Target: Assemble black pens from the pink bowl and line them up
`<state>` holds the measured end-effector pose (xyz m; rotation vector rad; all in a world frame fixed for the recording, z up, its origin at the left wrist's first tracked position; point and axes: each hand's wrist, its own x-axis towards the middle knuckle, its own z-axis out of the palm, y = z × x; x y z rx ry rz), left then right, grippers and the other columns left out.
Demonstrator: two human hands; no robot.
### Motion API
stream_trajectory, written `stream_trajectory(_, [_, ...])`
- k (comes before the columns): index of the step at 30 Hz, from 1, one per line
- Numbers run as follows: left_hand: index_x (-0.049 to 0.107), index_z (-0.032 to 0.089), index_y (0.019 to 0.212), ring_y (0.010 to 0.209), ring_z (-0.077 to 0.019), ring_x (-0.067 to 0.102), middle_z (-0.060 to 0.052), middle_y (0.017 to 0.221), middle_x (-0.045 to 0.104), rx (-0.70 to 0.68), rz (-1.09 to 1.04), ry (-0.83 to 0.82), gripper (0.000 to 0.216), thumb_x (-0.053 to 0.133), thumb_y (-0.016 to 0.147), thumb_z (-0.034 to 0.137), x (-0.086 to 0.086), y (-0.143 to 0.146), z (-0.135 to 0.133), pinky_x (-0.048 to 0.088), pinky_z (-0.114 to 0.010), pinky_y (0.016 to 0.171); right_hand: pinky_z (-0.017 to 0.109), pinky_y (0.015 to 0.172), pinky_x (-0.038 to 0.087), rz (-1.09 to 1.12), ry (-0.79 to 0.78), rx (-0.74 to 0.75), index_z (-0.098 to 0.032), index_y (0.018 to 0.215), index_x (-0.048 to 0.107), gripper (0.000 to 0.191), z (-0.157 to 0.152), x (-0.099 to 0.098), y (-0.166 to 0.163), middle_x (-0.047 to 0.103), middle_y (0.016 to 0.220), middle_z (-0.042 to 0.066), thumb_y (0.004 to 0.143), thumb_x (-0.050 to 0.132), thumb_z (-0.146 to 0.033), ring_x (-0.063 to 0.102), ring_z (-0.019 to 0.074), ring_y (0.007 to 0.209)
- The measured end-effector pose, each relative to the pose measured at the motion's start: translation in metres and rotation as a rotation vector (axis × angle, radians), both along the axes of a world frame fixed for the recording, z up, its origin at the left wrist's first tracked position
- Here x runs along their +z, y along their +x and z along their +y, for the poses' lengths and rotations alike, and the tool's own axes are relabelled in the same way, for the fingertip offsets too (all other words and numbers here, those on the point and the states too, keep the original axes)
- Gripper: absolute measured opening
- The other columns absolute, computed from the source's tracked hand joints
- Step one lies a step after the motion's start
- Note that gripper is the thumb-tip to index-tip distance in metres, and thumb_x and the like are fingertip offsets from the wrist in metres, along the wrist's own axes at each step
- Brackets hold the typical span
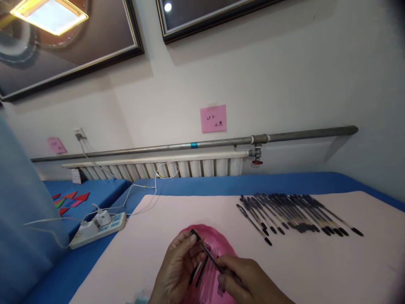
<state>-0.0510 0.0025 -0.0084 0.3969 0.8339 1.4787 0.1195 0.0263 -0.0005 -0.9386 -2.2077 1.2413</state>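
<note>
Pen (pixel 209 252) finger-pinched by left hand (pixel 176 262) and right hand (pixel 245 274) over pink basin (pixel 228 244); near edge of surface (pixel 303 270) cut off.

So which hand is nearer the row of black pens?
Right. The right hand is short of the pens, near their left end; the left hand is farther left, by the pink bowl.

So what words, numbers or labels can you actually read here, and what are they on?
"252": handwritten on the pink note in the middle of the wall.
"小": seemingly the start of that note's second line; the next character is unclear.
Left-hand pink note: too small and blurred.
White card: too small to read.
Pens: no print is legible.
</note>
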Motion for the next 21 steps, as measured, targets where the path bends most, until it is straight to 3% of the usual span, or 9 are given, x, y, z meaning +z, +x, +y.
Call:
stream_trajectory(3, [0.062, 0.015, 0.080, 0.071, -0.0167, 0.066, -0.005, 0.076, 0.070, -0.015, 0.025, -0.009, 0.018, 0.073, 0.066, 0.019, 0.001, 0.001, -0.001, 0.049, -0.027, 0.067, 0.020, 0.053, 0.034, -0.002, -0.006, 0.032, -0.019, 0.070, 0.050, 0.013, 0.000, 0.002, 0.000, 0.054, 0.062, -0.004, 0.080, 0.042, -0.020, 0.047, 0.0103, 0.056])
stream_trajectory(12, [0.066, 0.013, 0.071, 0.060, -0.0115, 0.059, -0.003, 0.066, 0.066, -0.077, 0.088, 0.011, 0.015, 0.075, 0.061, 0.019, -0.005, 0.021, -0.002, 0.043, -0.021, 0.059, 0.021, 0.055, 0.038, 0.102, -0.070, -0.061, -0.020, 0.071, 0.049, 0.015, -0.001, -0.003, 0.000, 0.054, 0.062, -0.003, 0.083, 0.046, -0.028, 0.052, 0.0124, 0.059])
stream_trajectory(21, [0.065, 0.014, 0.068, 0.055, -0.0103, 0.053, -0.001, 0.059, 0.059, -0.165, 0.154, 0.076, 0.009, 0.071, 0.066, 0.020, -0.007, 0.021, -0.004, 0.039, -0.021, 0.056, 0.021, 0.051, 0.037, 0.215, -0.289, -0.190, -0.020, 0.058, 0.047, 0.011, -0.004, 0.001, -0.007, 0.045, 0.050, -0.007, 0.067, 0.053, -0.018, 0.049, 0.0112, 0.052])
